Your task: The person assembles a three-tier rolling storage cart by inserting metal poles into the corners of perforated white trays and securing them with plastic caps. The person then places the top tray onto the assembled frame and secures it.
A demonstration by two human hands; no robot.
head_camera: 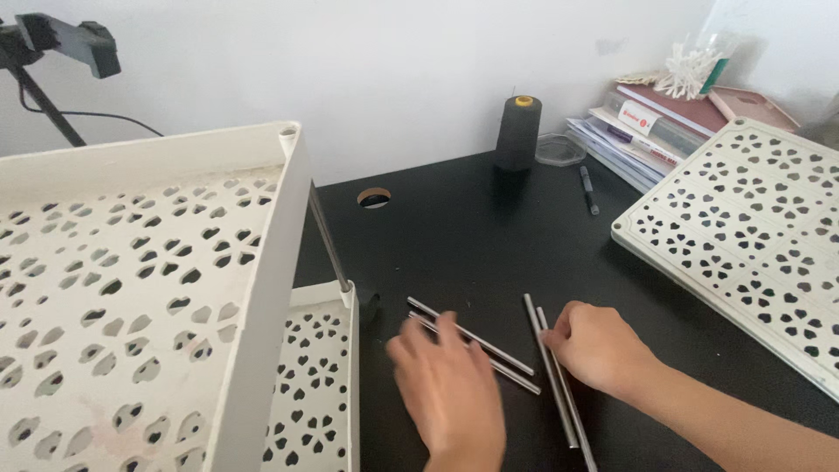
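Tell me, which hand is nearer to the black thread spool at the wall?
Right. The right hand lies below the black thread spool, slightly to its right; the left hand is lower and further left, over the metal rods.

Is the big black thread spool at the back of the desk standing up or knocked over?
Upright: the black thread spool stands on its base, yellow core facing up.

It looked like a home desk: a black table (472, 236) against a white wall, with stacked books (638, 131) and a thread spool (518, 131).
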